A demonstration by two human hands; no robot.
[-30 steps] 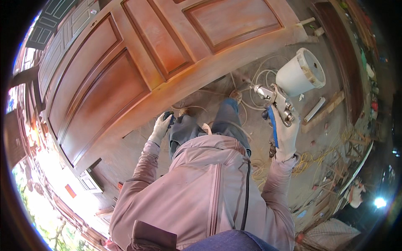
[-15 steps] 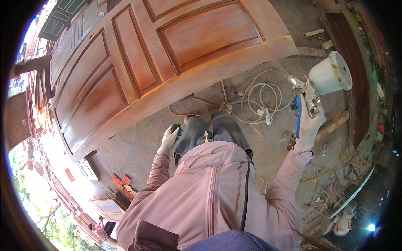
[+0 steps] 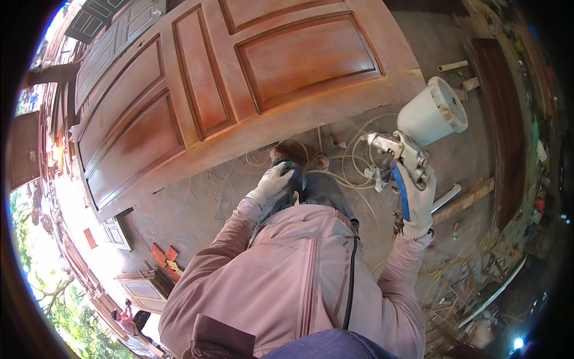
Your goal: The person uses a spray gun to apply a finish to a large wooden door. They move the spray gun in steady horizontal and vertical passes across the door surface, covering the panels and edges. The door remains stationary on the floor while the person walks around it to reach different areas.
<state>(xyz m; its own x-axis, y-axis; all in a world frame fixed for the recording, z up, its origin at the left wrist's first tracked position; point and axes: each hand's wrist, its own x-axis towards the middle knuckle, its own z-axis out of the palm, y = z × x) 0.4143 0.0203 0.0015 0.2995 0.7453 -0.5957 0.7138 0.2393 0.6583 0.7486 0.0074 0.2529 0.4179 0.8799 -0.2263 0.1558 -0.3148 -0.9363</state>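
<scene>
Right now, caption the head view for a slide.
Gloved right hand holds a spray gun near a reddish panelled door; left hand at the knee.

Daylit fisheye view with a black circular border; straight lines bow strongly toward the rim. Even, soft light falls on the reddish wooden door [image 3: 239,90], with a mild sheen on its panels. The lower left edge is overexposed to white. A small bright flare glows at lower right. The centre is sharp; the edges smear and darken
</scene>
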